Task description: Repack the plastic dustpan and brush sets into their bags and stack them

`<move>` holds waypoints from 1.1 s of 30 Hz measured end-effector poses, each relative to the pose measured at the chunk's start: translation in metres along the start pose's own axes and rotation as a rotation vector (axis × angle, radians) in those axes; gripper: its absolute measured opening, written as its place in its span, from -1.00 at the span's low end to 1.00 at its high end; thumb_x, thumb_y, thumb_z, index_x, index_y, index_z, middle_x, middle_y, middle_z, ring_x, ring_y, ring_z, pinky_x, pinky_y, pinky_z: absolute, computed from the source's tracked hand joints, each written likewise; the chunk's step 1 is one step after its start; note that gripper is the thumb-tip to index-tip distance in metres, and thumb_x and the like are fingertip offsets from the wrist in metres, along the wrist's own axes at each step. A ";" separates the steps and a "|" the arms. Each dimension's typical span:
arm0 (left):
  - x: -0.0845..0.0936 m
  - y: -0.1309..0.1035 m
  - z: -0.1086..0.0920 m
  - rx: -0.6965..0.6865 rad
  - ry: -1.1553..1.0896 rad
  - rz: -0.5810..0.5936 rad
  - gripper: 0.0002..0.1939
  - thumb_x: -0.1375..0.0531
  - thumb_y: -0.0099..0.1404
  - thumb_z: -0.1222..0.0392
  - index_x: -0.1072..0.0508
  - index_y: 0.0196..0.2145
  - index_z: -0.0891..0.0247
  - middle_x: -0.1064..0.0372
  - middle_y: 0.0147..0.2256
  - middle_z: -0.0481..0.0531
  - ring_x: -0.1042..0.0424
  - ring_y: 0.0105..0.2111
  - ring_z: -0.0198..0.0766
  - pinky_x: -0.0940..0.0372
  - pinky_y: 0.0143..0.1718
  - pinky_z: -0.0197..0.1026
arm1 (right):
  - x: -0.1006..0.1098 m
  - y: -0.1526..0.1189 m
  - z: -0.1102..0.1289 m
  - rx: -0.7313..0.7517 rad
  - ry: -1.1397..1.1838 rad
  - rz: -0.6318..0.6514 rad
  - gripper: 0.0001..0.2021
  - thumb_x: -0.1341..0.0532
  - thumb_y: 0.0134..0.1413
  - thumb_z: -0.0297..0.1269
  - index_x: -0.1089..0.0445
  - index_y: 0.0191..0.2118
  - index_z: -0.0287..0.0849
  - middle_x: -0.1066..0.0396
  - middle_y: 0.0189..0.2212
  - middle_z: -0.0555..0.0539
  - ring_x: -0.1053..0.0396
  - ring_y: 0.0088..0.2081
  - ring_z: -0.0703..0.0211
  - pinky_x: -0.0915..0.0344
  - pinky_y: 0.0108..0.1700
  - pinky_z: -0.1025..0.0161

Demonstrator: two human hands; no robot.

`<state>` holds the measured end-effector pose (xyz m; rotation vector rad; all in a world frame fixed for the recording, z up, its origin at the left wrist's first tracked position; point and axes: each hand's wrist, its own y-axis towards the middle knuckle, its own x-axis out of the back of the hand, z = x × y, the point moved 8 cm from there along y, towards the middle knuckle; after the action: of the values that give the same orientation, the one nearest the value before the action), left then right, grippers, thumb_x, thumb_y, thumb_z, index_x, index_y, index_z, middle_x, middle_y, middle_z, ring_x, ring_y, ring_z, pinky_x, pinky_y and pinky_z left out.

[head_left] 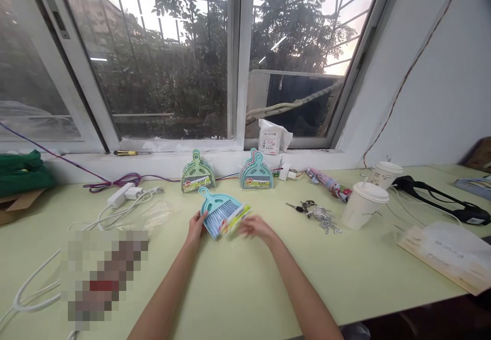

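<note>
One teal dustpan (213, 202), handle angled away-left: left hand (196, 228) gripped its left rim; right hand (258, 228) neared the label (241, 217), finger closure indeterminable.

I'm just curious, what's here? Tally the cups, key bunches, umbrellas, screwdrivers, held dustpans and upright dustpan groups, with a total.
Lidded cups: 2
Bunch of keys: 1
Folded umbrella: 1
Screwdriver: 1
Dustpan in the left hand: 1
Upright dustpan groups: 2 (overlap hides how many dustpans each holds)
Total: 8, each group counted once
</note>
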<state>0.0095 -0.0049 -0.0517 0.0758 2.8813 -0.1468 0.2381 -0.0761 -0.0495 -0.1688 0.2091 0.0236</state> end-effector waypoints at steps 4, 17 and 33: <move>-0.003 -0.003 -0.002 -0.002 -0.004 0.016 -0.41 -0.39 -0.11 -0.12 -0.48 -0.16 0.26 -0.46 -0.37 0.05 -0.44 -0.44 -0.24 -0.29 -0.46 -0.24 | 0.082 -0.012 0.024 0.336 0.355 -0.571 -0.75 -0.28 -0.02 -0.05 -0.42 -0.31 -0.11 -0.53 -0.17 -0.14 -0.52 -0.20 0.11 -0.42 -0.33 0.29; -0.048 -0.027 -0.019 -0.215 0.117 0.299 -0.47 -0.33 0.01 -0.07 -0.52 -0.10 0.24 -0.48 -0.12 0.10 -0.43 -0.17 -0.08 -0.31 -0.23 -0.17 | -0.059 -0.029 0.050 0.519 -1.157 -0.541 -0.73 -0.03 0.24 -0.19 -0.38 -0.04 -0.04 -0.37 -0.09 -0.15 -0.35 -0.07 0.02 -0.29 -0.22 0.18; -0.034 -0.017 -0.028 -0.310 0.129 0.151 -0.60 -0.25 0.07 -0.10 -0.55 -0.31 0.30 -0.49 -0.31 0.08 -0.40 -0.19 -0.09 -0.27 -0.16 -0.18 | -0.064 0.019 0.064 0.418 -1.154 -0.531 -0.76 -0.19 0.05 -0.06 -0.40 -0.31 -0.13 -0.41 -0.28 -0.07 -0.34 -0.19 0.12 -0.18 -0.20 0.25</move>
<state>0.0345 -0.0201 -0.0140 0.2511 2.9721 0.3435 0.1881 -0.0469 0.0226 0.2240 -0.9822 -0.4420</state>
